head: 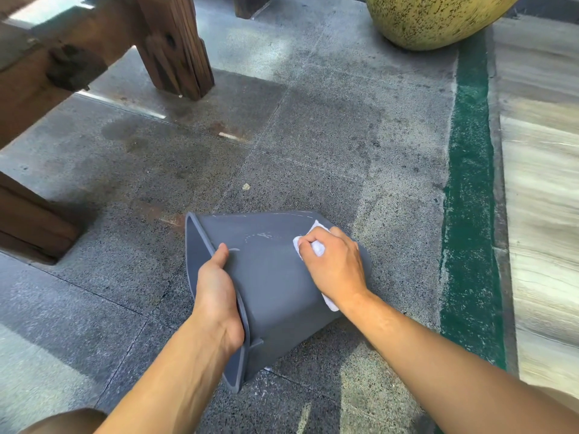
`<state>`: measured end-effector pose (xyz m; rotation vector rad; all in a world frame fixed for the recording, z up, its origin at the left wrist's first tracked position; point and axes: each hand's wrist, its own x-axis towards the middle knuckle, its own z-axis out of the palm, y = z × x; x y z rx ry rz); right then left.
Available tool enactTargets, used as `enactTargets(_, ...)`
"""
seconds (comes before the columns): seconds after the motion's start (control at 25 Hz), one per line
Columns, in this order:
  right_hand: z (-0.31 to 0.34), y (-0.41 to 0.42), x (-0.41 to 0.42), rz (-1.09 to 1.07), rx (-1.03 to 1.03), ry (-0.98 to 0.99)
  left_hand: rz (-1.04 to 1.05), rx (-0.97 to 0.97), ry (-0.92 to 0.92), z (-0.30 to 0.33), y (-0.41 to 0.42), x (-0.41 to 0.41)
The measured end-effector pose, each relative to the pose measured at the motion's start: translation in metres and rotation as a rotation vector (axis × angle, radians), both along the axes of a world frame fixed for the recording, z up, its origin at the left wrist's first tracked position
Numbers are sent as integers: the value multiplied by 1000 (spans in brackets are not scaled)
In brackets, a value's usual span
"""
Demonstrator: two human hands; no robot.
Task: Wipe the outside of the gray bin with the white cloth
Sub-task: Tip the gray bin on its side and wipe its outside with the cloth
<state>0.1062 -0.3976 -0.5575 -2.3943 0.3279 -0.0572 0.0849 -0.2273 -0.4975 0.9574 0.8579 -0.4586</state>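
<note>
1. Bin position: the gray bin (269,277) lies tipped on its side on the stone floor (313,136), its open mouth facing left and its base pointing right, so one broad side wall faces up toward the camera.
2. Left hand (217,296): it grips the bin's rim, thumb lying on the outer wall and the fingers curled over the lip into the opening, steadying the bin.
3. Right hand (333,266): its fingers are curled round the white cloth (318,247), which is bunched up and pressed against the upper wall close to the base. A corner of cloth shows above the knuckles and another bit peeks out below the wrist.
4. Done so far, as I judge it: faint pale streaks and smears mark the wall left of the cloth, toward the middle. They could be wet wipe marks or dirt not yet lifted; I cannot tell which. The wiping itself is plainly in hand on this upward face.
5. Left to do, as I judge it: the stretch of wall near the rim, the underside resting against the floor, the far side and the base are either hidden or show no sign of cleaning. The bin would need turning to bring those faces up, so the task looks no more than partway through.
6. Surroundings: a dark wooden bench (94,42) with thick legs stands to the upper left, a speckled yellow pot (432,17) at the top, a green strip (470,183) along the right.
</note>
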Motion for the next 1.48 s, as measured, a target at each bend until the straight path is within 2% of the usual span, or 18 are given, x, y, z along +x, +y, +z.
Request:
enactTargets(0.36,-25,-43,5,-176,83,-23,-7,5,-17,2,-2,1)
enactTargets(0.76,-43,-87,12,-178,-32,81,-53,-28,-27,1,-2,-1)
enactTargets(0.88,-46,-99,14,-160,-120,141,-69,-43,-37,3,-2,0)
enactTargets(1.04,-41,-106,16,-340,-212,175,-120,-72,-25,7,-1,0)
enactTargets(1.16,-16,-97,35,-381,-101,105,-125,-85,-23,11,-1,0)
enactTargets(1.28,14,-68,45,-342,138,39,-92,-60,-51,13,-5,0)
enactTargets(1.36,29,-44,41,-257,250,21,-87,-26,-44,13,-8,0)
enactTargets(1.48,43,-6,27,-100,311,-38,-163,3,-31,13,-11,-1)
